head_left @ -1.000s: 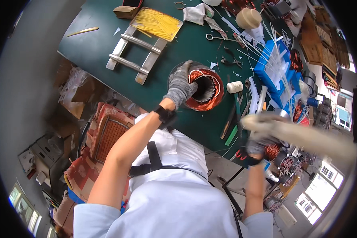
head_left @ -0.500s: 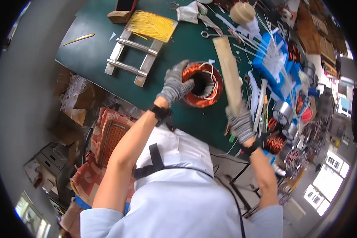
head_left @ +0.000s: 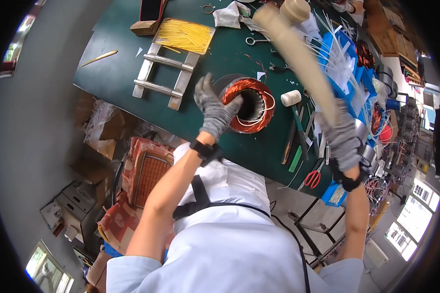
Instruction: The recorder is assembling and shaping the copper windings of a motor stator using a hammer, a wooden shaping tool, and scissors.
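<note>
A motor stator (head_left: pixel 265 122) with orange-red copper windings and white lead sleeves stands on the green table, its bore facing up. My left hand (head_left: pixel 215 108), in a grey knit glove, is at its left side: the thumb lies over the winding's edge while the other fingers point up, spread away from the metal body. In my right hand (head_left: pixel 341 134), also gloved and smeared by motion, is a long pale wooden bat (head_left: pixel 303 61), gripped by its lower end. The bat slants up and left above the table, its far end near a round wooden block.
Left of the stator lie a metal frame with two bars (head_left: pixel 164 73) and a tray of yellow strips (head_left: pixel 185 35). Toward the right are a white roll (head_left: pixel 291 98), red-handled scissors (head_left: pixel 312 179), green-handled tools (head_left: pixel 295 159) and blue bins (head_left: pixel 335 63) with white tubes.
My right hand has swung right with the wooden bat, which now tilts more to the left. My left hand's fingers have come away from the stator's side and spread.
</note>
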Demonstrator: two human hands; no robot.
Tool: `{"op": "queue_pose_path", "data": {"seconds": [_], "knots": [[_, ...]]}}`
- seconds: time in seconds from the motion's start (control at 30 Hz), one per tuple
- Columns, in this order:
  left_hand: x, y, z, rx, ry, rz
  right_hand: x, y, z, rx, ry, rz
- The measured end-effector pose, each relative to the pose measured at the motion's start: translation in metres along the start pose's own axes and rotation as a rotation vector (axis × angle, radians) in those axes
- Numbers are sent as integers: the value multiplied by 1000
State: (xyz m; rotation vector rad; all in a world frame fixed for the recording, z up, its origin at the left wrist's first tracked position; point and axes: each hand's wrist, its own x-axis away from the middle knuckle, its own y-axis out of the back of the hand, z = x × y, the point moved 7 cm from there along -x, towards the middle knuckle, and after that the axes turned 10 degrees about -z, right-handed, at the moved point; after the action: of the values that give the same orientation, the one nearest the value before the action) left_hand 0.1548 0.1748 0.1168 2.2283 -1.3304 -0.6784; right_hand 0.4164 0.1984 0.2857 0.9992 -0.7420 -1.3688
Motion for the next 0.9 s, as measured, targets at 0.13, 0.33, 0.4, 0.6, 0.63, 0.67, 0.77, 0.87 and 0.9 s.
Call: {"op": "queue_pose_path", "data": {"seconds": [0.13,0.33,0.4,0.6,0.63,0.67,0.77,0.87,0.9], "knots": [[16,-7,10,347,202,-150,36,38,-42,-800,-504,-316],[-24,-9,10,274,-32,91,36,-49,-28,131,-38,87],[2,-8,12,196,77,53,10,9,1,-21,35,-55],[1,-40,-8,819,337,274,116,-97,-136,-77,-244,-302],[-10,-35,14,630,164,227,94,-110,-102,-29,-78,-132],[-10,-28,20,619,163,229,77,-102,-58,37,61,33],[-18,-7,7,308,210,158,17,-25,2,267,145,143],[23,-5,12,288,292,77,7,33,28,-443,-71,-223],[29,-9,12,336,419,74,20,31,16,-525,-198,-291]]}}
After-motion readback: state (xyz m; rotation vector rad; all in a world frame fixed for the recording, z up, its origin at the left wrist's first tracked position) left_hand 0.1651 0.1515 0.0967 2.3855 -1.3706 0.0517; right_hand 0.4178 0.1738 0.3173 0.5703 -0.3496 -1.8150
